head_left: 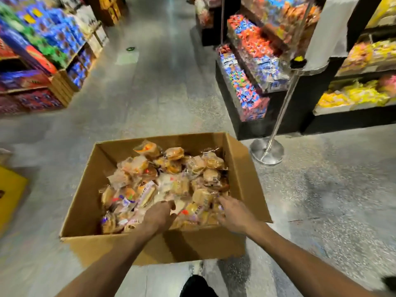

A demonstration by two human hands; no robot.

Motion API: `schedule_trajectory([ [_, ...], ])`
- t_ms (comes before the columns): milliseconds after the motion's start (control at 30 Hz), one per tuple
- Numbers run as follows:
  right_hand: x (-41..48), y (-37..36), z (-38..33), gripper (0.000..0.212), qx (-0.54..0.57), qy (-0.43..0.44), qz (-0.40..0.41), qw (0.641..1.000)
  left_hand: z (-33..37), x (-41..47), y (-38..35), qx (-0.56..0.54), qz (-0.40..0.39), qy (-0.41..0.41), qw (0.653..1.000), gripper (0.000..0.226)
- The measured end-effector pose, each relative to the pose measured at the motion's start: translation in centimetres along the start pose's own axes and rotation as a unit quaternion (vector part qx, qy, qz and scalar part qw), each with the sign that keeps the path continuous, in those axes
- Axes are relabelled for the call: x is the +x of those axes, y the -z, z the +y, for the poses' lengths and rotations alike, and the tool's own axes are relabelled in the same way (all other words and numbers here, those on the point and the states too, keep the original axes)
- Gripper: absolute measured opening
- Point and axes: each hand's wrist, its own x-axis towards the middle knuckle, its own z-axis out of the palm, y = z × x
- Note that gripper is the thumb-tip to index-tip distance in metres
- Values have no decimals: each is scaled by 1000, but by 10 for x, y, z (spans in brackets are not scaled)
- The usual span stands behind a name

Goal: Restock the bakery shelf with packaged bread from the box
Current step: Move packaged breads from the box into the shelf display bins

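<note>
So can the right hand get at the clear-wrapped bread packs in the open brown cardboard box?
Probably yes: the right hand is already inside the open cardboard box, fingers down among the bread packs, nothing covering them.

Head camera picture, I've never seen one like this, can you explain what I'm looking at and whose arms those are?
There is no machine here. A person wears a camera on the head, looking down at their own bare arms. A cardboard box stands open on a shop floor, full of packaged bread. The left hand and right hand reach into the pile; blur hides whether either has a grip on a pack. Shelves of colourful goods line the aisle, and a metal post stands nearby.
</note>
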Motion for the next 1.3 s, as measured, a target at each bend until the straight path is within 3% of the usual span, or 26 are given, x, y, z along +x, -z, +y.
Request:
schedule_trajectory([
  [200,116,-28,-17,71,20,-104,-89,990,-70,89,-30,-32,-106,47,993,47],
  [400,184,-56,-12,78,-45,-143,-111,982,-82,151,-47,-23,-121,43,991,75],
  [533,212,-69,-8,80,-73,-173,-160,969,-80,177,-56,-121,-138,91,979,97],
  [667,222,-78,-6,82,-54,-189,-145,970,-75,193,-61,-225,-123,147,955,114],
  [800,229,-82,-2,83,-34,-201,-142,969,-73,202,-65,-302,-119,179,929,95],
  [1033,229,-79,-2,93,16,-230,-166,959,-79,200,-69,-288,-175,102,936,86],
  [1100,226,-79,-2,92,42,-236,-155,958,-84,199,-76,-309,-181,99,928,96],
  [1300,208,-66,-1,78,168,-308,-98,931,-87,181,-59,-334,-197,84,918,76],
])
